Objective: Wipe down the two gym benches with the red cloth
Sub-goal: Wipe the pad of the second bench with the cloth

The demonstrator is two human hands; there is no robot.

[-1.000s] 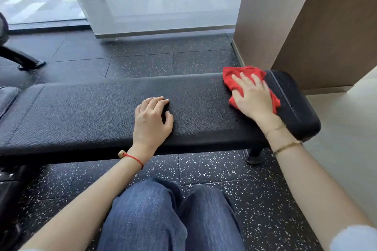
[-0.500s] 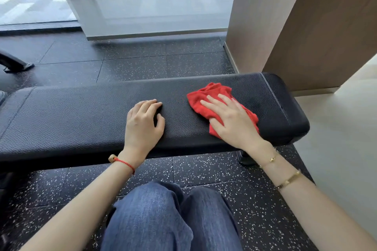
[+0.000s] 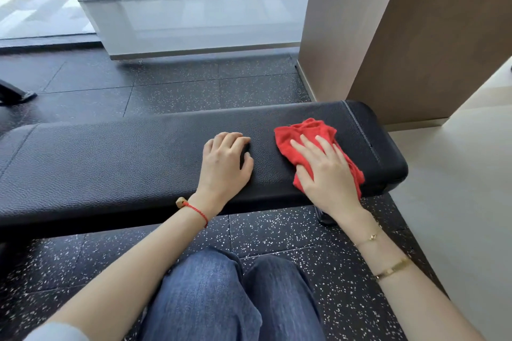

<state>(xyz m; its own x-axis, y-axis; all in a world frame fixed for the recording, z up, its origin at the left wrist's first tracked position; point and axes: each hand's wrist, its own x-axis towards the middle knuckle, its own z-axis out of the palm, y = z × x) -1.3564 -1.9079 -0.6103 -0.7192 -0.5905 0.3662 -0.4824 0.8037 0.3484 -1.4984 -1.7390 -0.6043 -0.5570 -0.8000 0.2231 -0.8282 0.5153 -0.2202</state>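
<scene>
Right hand (image 3: 328,174): flat on the red cloth (image 3: 302,137), fingers straight and slightly spread, pressing cloth to pad; no curl around the fabric.
Red cloth: crumpled, right of centre frame, on the top surface of the black gym bench (image 3: 110,158), near the bench's right end, just left of the stitched seam.
Left hand (image 3: 224,163): palm down on the bench at centre frame, fingers bent at the knuckles, tips on the pad, holding nothing; just left of the cloth, not touching it.
Bench: running from left edge of frame to right of centre, over speckled black floor tiles (image 3: 277,230).
Lower centre: knees in blue jeans (image 3: 221,299).
Upper right: brown wall panel (image 3: 432,36).
</scene>
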